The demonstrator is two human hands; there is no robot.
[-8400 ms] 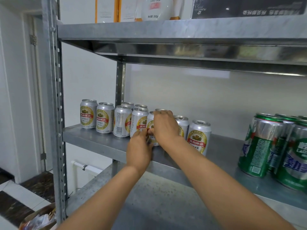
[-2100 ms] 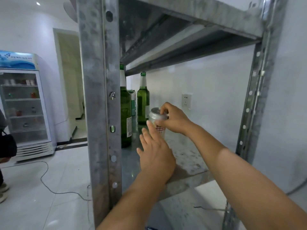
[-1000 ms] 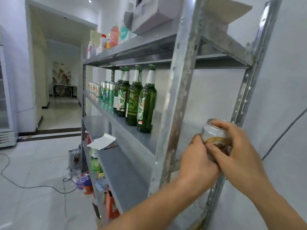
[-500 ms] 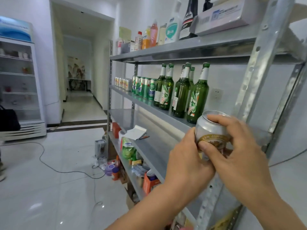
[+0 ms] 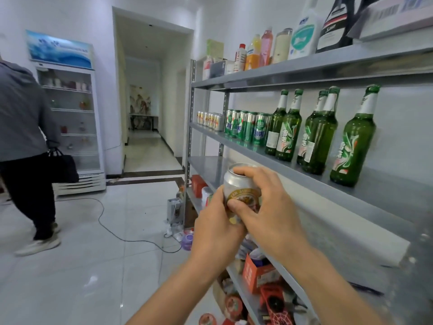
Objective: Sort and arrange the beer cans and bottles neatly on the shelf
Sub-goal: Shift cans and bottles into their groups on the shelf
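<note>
Far left, a person in a soft grey hoodie (image 5: 21, 109) is standing mid-stride on the glossy white floor tiles, gripping a black bag (image 5: 64, 166). Just past them a glass-door fridge (image 5: 70, 118) is showing off a blue wave-print header; the writing on it is too blurry to read. A thin cable (image 5: 117, 233) is snaking across the tiles toward the rack.

In the middle you're holding the silver can (image 5: 241, 190) out in the air in front of the metal shelf (image 5: 386, 195), below the beer row and not on any board. Your left hand (image 5: 218, 233) is cupping the bottom of it from behind with the fingers wrapped round. Your right hand (image 5: 269, 212) is clamping it from the right, fingers hooking over the top rim and thumb pressing on the label. It's smooth brushed aluminium with a gold ring badge; the letters look like "YAN JING", though your thumb is covering some of them.

On the beer level of the dull galvanised rack, a row of small silver cans (image 5: 209, 119) with red and gold labels is sitting at the far end. Next to them, shiny green cans (image 5: 248, 127) are lining up with blue and white print. Then tall green glass bottles (image 5: 316, 137) are standing upright, with white foil necks and white Chinese characters running down the labels. Up top, plastic bottles (image 5: 302, 31) in orange, pink and white are crowding the upper shelf
</note>
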